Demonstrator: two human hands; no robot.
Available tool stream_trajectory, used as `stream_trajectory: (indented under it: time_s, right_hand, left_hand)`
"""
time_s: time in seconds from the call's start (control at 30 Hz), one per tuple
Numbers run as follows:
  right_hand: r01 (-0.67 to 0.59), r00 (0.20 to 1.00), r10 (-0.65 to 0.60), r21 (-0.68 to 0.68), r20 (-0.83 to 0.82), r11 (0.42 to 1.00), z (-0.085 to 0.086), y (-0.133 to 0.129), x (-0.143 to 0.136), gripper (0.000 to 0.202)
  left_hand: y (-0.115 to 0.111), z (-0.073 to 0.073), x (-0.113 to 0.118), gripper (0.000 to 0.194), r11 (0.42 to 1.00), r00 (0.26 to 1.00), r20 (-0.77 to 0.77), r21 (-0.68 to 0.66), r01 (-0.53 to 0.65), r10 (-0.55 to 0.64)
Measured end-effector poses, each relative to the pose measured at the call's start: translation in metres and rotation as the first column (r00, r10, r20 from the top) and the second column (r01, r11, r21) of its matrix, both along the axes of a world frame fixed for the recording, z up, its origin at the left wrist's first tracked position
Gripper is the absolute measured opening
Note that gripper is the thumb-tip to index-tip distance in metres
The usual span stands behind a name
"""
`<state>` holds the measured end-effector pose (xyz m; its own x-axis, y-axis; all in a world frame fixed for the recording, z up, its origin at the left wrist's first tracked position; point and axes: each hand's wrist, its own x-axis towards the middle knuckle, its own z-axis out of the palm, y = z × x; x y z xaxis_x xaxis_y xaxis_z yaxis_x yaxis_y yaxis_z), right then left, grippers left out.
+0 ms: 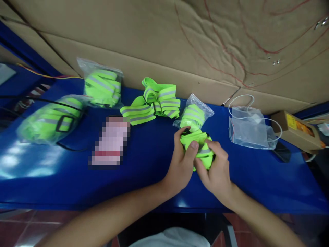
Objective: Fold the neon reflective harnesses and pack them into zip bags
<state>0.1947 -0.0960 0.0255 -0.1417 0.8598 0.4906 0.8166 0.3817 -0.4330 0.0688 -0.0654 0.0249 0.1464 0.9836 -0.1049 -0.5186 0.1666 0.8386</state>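
A bundled neon-yellow reflective strap [203, 151] with grey stripes is held between both hands above the blue table. My left hand [181, 161] wraps its left side, the thumb lying over the front. On the other side my right hand [216, 164] grips the same bundle with bent fingers. Just behind it lies a clear zip bag [199, 111] with another folded strap inside. A loose, tangled reflective strap [161, 101] rests farther back to the left.
At the left sit two plastic bags of neon straps, one upright [102, 85] and one lying [51, 120]. A pixelated rectangular item [110, 140] lies nearer. To the right are empty clear bags [249, 128], a white cable, a cardboard box [293, 130] and a dark phone-like object [282, 151].
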Motion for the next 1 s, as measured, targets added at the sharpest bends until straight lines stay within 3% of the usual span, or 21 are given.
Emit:
stream_trajectory:
  time_s: [0.13, 0.27, 0.33, 0.43, 0.53, 0.6, 0.63, 0.67, 0.7, 0.73, 0.77, 0.8, 0.83, 0.87, 0.93, 1.0]
  right_hand:
    - [0.050, 0.977, -0.025, -0.113, 0.212, 0.992, 0.009, -0.007, -0.017, 0.052]
    - [-0.005, 0.980, 0.017, -0.057, 0.201, 0.998, 0.004, -0.012, -0.018, 0.084]
    - [-0.037, 0.987, 0.044, -0.048, 0.156, 0.998, 0.000, -0.012, -0.014, 0.094]
    - [-0.140, 0.987, 0.152, -0.188, 0.054, 0.972, -0.005, -0.009, -0.006, 0.098]
    - [-0.306, 0.952, 0.273, -0.380, -0.138, 0.873, -0.003, -0.001, 0.005, 0.103]
    - [-0.389, 0.912, 0.267, -0.453, -0.310, 0.802, 0.001, 0.009, 0.015, 0.103]
    - [-0.389, 0.899, 0.223, -0.457, -0.376, 0.800, 0.002, 0.016, 0.023, 0.098]
    - [-0.350, 0.898, 0.163, -0.439, -0.409, 0.828, 0.003, 0.025, 0.032, 0.090]
    - [-0.238, 0.916, 0.083, -0.367, -0.392, 0.899, 0.003, 0.035, 0.044, 0.081]
    - [-0.027, 0.954, -0.060, -0.282, -0.294, 0.959, 0.002, 0.046, 0.058, 0.078]
    - [0.209, 0.965, -0.235, -0.195, -0.120, 0.958, 0.001, 0.056, 0.072, 0.080]
    - [0.423, 0.906, -0.415, -0.131, 0.086, 0.897, -0.001, 0.065, 0.088, 0.081]
    - [0.585, 0.799, -0.548, -0.106, 0.249, 0.804, -0.003, 0.073, 0.103, 0.081]
    - [0.655, 0.732, -0.574, -0.150, 0.366, 0.740, -0.004, 0.078, 0.116, 0.078]
    - [0.693, 0.694, -0.562, -0.205, 0.450, 0.691, -0.002, 0.082, 0.133, 0.056]
    - [0.679, 0.708, -0.535, -0.236, 0.461, 0.695, 0.007, 0.077, 0.136, 0.039]
  left_hand:
    - [-0.001, -0.001, -0.004, 0.057, 0.997, 0.993, -0.100, 0.052, -0.054, 0.059]
    - [-0.003, -0.001, -0.010, 0.067, 0.979, 0.987, -0.160, 0.203, 0.024, 0.009]
    - [-0.002, -0.002, -0.012, 0.072, 0.967, 0.978, -0.208, 0.246, 0.065, -0.012]
    - [0.007, -0.009, -0.012, 0.061, 0.980, 0.928, -0.372, 0.197, 0.040, 0.037]
    - [0.023, -0.015, -0.010, 0.052, 0.992, 0.850, -0.523, 0.127, 0.012, 0.057]
    - [0.033, -0.014, -0.010, 0.051, 0.993, 0.840, -0.540, 0.119, 0.011, 0.055]
    - [0.037, -0.012, -0.011, 0.051, 0.992, 0.848, -0.526, 0.122, 0.008, 0.058]
    - [0.039, -0.009, -0.013, 0.051, 0.992, 0.863, -0.503, 0.124, 0.006, 0.058]
    - [0.041, -0.005, -0.016, 0.051, 0.992, 0.878, -0.476, 0.123, 0.007, 0.053]
    - [0.042, -0.001, -0.018, 0.052, 0.992, 0.890, -0.452, 0.124, 0.005, 0.052]
    - [0.043, 0.003, -0.021, 0.052, 0.992, 0.900, -0.433, 0.127, 0.002, 0.054]
    - [0.044, 0.007, -0.024, 0.051, 0.991, 0.909, -0.413, 0.131, -0.004, 0.058]
    - [0.044, 0.011, -0.027, 0.051, 0.991, 0.917, -0.395, 0.135, -0.009, 0.062]
    - [0.045, 0.013, -0.029, 0.051, 0.991, 0.924, -0.377, 0.137, -0.012, 0.064]
    - [0.047, 0.016, -0.030, 0.052, 0.994, 0.942, -0.336, 0.107, 0.011, 0.026]
    - [0.050, 0.016, -0.030, 0.052, 0.996, 0.952, -0.304, 0.060, 0.067, -0.045]
